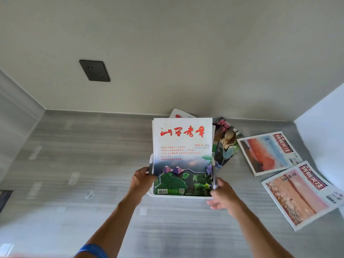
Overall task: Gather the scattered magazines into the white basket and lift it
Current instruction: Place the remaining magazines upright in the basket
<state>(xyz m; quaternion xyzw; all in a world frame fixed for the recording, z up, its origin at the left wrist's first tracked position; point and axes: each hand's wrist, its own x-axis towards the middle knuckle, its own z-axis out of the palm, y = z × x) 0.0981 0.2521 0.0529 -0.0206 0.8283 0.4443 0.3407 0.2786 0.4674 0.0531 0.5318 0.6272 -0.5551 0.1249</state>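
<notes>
1. Left of the white basket [151, 194]: bare grey floor [83, 164], you've got open room to the wall.
2. Right of it: three loose mags block, the portrait magazine [226, 144] just beside, two sunset magazines [268, 152] further out.
3. Behind: wall [186, 62] close, one mag wedged there.

The white-covered landscape magazine [182, 157] standing in the basket bears red brush-script Chinese characters and "2025 8"; its smaller print is unreadable.

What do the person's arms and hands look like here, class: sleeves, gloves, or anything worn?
Both hands are bare: left hand and right hand show no gloves, rings or watch. Both forearms are uncovered. The only thing worn is a blue band on the left arm near the bottom edge.
</notes>
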